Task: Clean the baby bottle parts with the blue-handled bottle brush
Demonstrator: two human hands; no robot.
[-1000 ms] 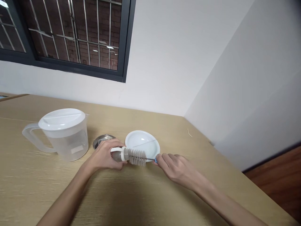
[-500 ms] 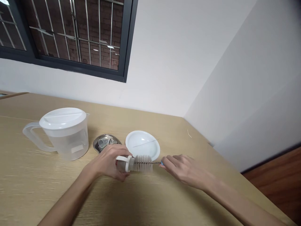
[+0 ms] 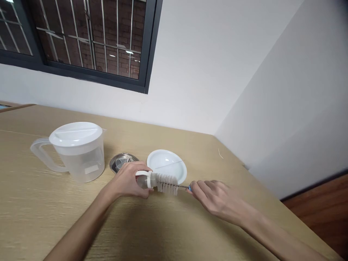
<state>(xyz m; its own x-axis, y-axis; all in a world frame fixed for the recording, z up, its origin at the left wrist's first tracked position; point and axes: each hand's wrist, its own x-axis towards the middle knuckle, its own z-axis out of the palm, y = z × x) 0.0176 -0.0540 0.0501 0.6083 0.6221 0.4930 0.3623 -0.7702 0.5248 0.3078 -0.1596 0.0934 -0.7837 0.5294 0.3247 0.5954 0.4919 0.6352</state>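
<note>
My left hand (image 3: 127, 180) is wrapped round a small clear bottle with a white collar (image 3: 145, 179), held on its side just above the wooden table (image 3: 40, 214). My right hand (image 3: 214, 197) pinches the blue handle end of a bottle brush (image 3: 168, 184). The brush's white bristles stick out of the bottle's mouth, with part of the bristle head inside. Both hands hover in front of a white plate (image 3: 166, 162).
A clear plastic jug with a white lid (image 3: 77, 150) stands at the left. A small metal dish (image 3: 121, 162) holding small clear parts lies between jug and plate. White walls meet at the table's far right corner; a barred window is above.
The brush slid out of the bottle to the right half a second ago, and now it sits a little deeper in the mouth again. Both hands shifted slightly right.
</note>
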